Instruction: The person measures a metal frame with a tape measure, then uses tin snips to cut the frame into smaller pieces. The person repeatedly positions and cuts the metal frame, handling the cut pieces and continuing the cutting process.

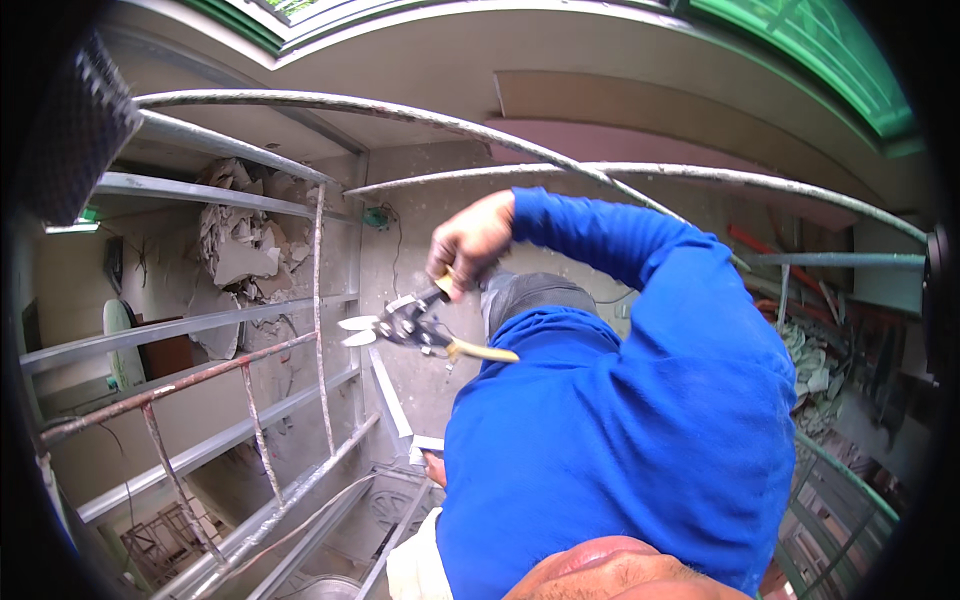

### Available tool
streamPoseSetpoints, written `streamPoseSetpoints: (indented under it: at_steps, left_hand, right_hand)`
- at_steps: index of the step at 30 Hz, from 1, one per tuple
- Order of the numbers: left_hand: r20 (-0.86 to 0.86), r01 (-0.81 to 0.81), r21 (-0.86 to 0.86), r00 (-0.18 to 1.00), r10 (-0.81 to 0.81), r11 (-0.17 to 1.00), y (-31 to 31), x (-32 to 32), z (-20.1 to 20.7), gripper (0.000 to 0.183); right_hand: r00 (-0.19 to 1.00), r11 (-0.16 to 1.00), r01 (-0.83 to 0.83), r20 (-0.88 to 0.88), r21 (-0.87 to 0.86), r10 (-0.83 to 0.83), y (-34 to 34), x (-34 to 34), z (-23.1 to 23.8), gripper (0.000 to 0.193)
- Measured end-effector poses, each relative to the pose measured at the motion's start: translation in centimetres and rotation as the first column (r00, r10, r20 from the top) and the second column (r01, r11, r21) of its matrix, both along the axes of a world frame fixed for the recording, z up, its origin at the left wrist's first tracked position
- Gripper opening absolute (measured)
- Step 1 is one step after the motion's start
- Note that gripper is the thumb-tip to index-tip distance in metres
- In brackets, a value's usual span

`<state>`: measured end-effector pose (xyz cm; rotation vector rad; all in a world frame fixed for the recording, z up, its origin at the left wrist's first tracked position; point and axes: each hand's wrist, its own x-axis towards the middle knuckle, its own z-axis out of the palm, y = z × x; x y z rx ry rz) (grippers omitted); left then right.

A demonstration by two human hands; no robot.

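Observation:
My right hand (pixel 470 240), raised in front of my blue top, is closed on one yellow handle of a pair of tin snips (pixel 405 320). The other yellow handle swings free below the fist. The blades stand apart and point left, with nothing visible between them. Low at the left edge of my torso, part of my left hand (pixel 435 468) shows, its fingers closed at the end of a light metal strip (pixel 390 395). That strip is bent or cut near the hand, and its long part slants up towards the blades. My body hides most of the left arm.
White-painted scaffold tubes (pixel 430 118) curve across the front, and a scaffold ladder frame (pixel 318 320) stands left. Metal studs (pixel 200 325) run across the left side. Broken plasterboard rubble (pixel 245 245) lies beyond them. More debris (pixel 815 365) lies right, near green railings (pixel 850 480).

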<state>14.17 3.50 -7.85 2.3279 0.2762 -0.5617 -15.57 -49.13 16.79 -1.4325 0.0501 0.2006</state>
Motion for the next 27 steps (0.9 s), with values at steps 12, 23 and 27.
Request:
streamPoseSetpoints:
  at_steps: [12, 23, 27]
  left_hand:
    - [0.127, 0.021, 0.010, 0.992, -0.022, 1.000, -5.2, -12.5, 4.0, 0.062]
    - [0.255, 0.160, -0.253, 0.962, -0.094, 0.954, -14.5, -20.1, 11.2, 0.046]
    - [0.175, 0.278, -0.297, 0.956, -0.234, 0.914, -17.7, -22.7, 12.9, 0.038]
  right_hand:
    - [0.961, 0.830, -0.125, -0.142, 0.544, 0.238, 5.3, -2.1, -2.5, 0.073]
    - [0.936, 0.924, -0.342, 0.022, -0.170, 0.350, 2.2, -1.3, -0.9, 0.094]
    - [0.967, 0.930, -0.233, 0.032, -0.284, 0.252, 1.8, -1.6, -2.2, 0.087]
